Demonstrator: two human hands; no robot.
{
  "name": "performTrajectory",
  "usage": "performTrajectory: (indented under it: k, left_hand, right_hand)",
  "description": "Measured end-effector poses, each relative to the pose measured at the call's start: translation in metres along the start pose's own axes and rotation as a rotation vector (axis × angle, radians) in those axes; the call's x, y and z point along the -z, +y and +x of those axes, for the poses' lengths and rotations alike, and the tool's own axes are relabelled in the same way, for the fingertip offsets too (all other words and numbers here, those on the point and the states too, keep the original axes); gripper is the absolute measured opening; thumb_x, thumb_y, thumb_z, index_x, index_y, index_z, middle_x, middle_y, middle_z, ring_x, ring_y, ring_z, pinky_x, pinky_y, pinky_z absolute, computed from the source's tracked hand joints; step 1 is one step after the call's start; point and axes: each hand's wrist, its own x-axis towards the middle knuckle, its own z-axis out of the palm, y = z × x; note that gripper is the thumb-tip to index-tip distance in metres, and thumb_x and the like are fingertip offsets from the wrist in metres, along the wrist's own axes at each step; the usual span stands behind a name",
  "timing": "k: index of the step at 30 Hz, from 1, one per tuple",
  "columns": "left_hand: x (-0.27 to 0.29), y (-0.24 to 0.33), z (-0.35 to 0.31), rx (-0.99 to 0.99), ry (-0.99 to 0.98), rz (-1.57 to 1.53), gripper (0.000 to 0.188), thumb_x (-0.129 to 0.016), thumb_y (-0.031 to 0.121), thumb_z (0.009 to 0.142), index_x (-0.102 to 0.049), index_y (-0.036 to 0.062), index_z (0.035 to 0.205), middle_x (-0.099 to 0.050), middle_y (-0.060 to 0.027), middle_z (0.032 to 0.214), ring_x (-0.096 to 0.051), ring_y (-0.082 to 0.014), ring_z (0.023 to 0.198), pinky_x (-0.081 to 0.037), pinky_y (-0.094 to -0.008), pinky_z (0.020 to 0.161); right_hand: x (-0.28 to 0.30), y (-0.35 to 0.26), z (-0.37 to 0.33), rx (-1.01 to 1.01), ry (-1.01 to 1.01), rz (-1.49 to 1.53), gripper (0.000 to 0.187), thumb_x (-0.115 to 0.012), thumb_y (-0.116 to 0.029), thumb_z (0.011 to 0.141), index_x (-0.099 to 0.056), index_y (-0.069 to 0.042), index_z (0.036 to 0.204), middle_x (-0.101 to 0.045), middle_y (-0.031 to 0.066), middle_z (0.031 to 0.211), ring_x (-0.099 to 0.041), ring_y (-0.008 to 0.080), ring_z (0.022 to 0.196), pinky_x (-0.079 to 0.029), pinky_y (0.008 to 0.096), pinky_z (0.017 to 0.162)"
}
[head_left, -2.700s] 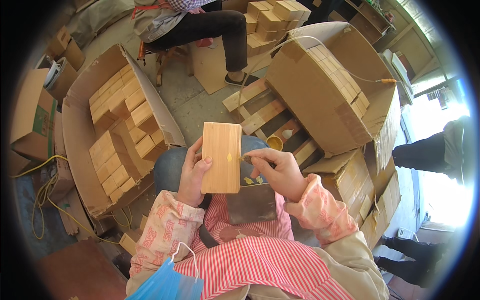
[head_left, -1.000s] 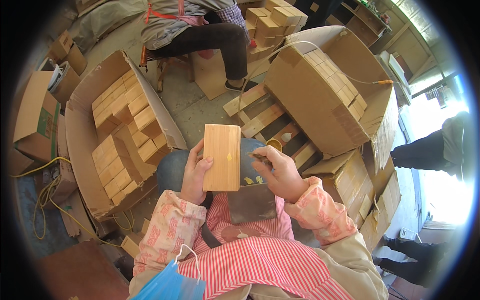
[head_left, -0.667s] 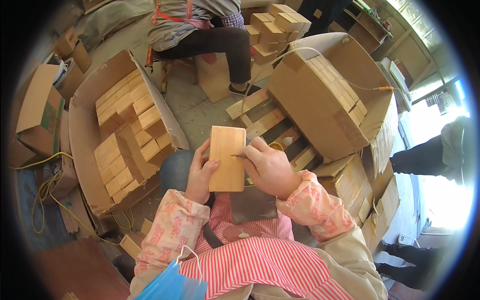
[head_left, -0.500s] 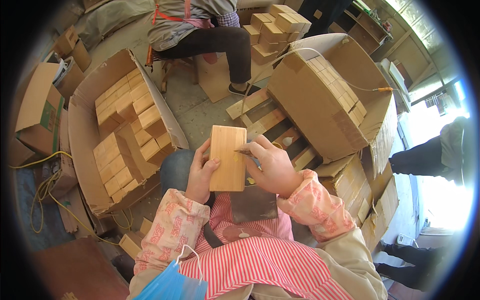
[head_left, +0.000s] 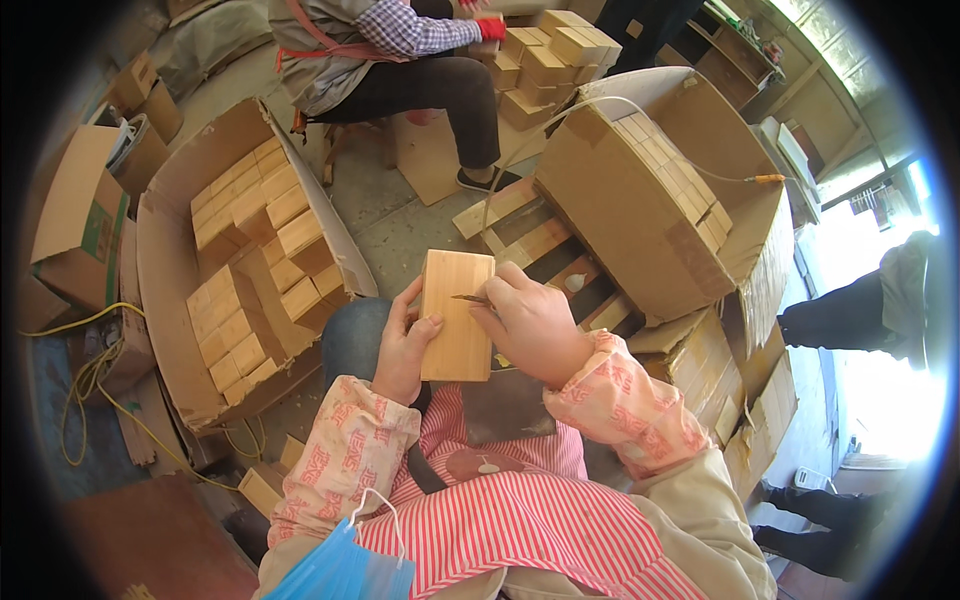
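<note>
In the head view, the left hand (head_left: 403, 350) grips a pale-brown, rectangular wooden block (head_left: 452, 340) at the frame's centre, its long axis running nearly top to bottom. The right hand (head_left: 538, 325) pinches a thin, dark, pointed tool (head_left: 470, 299), tip aimed left across the block's face.

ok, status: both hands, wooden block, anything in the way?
Left hand gripping wooden block. Right hand pinching thin dark tool, tip over block's face, contact unclear. Nothing else in the way.
</note>
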Motion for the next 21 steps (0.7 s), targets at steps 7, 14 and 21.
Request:
performTrajectory:
  k: [7,14,21]
  left_hand:
    - [-0.001,0.002,0.000,-0.009,0.012,0.022,0.070,-0.067,0.018,0.099,-0.042,0.0054,0.163,-0.064,-0.0147,0.126,-0.065,-0.0179,0.114,-0.053,-0.0339,0.101]
    - [0.000,0.003,0.000,0.029,0.016,-0.021,0.074,-0.069,0.023,0.097,-0.041,0.0048,0.163,-0.064,-0.0154,0.130,-0.066,-0.0197,0.116,-0.053,-0.0349,0.104]
    - [-0.001,0.006,0.000,0.035,-0.031,0.021,0.082,-0.069,0.033,0.096,-0.033,0.0004,0.162,-0.056,-0.0184,0.148,-0.062,-0.0270,0.133,-0.054,-0.0416,0.110]
  right_hand:
    - [0.005,0.002,-0.001,-0.014,-0.052,0.092,0.020,-0.073,-0.018,0.096,-0.063,-0.001,0.098,-0.065,0.0163,0.100,-0.068,0.0390,0.081,-0.055,0.0470,0.070]
    - [0.038,0.040,-0.045,-0.381,-0.258,0.264,0.030,-0.071,-0.024,0.099,-0.066,0.004,0.106,-0.067,0.0230,0.099,-0.068,0.0402,0.091,-0.054,0.0461,0.081]
    - [-0.018,0.065,-0.069,-0.359,-0.133,0.138,0.030,-0.073,-0.026,0.096,-0.066,0.002,0.103,-0.070,0.0218,0.099,-0.069,0.0410,0.099,-0.053,0.0488,0.086]
